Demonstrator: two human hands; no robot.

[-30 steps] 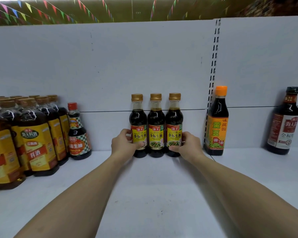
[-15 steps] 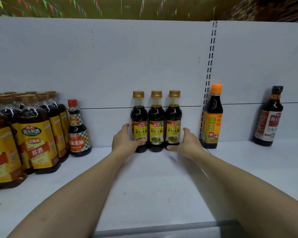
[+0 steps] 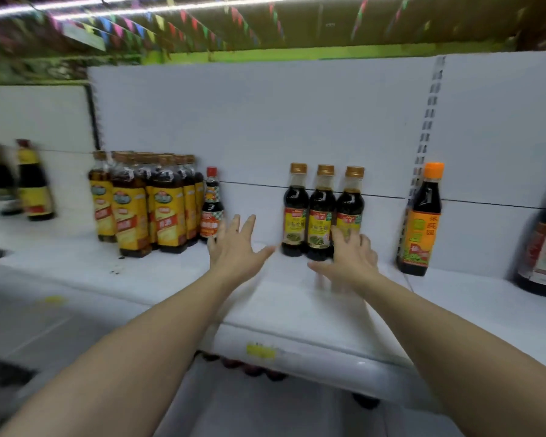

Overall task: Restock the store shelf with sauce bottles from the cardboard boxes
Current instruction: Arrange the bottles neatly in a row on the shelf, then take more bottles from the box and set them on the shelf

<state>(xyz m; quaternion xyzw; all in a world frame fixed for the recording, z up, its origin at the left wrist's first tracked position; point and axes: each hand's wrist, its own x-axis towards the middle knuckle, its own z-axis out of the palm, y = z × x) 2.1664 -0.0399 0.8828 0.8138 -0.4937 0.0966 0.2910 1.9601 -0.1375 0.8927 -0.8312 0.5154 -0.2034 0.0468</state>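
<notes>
The white shelf (image 3: 281, 304) carries three gold-capped sauce bottles (image 3: 320, 216), upright and side by side at its back. The left hand (image 3: 237, 247) hangs spread and empty just beside them. The right hand (image 3: 350, 260), fingers splayed and holding nothing, overlaps the rightmost bottle. A careless brush there could topple the row.

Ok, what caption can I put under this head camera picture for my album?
Open left hand and right hand hover before three gold-capped sauce bottles standing on a white shop shelf.
</notes>
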